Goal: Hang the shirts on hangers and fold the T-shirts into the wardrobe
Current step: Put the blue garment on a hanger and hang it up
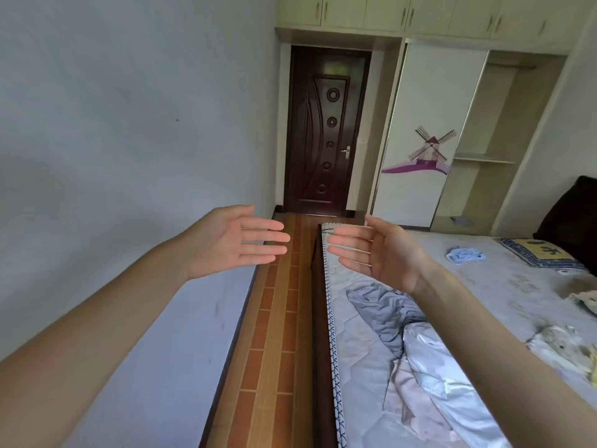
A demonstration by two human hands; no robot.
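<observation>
At mid-frame the left hand (231,242) and right hand (376,252) face each other palm to palm, fingers straight, apart, holding and touching nothing. A grey-blue shirt (387,310) lies crumpled on the mattress (504,273) at lower right. The open wardrobe (494,137) stands upper right. The yellow pillow's (542,253) characters are unreadable.

A home bedroom. A bed (484,286) with a patterned mattress stands beside a built-in wardrobe (478,130). A dark wooden door (326,130) closes the far wall.
</observation>
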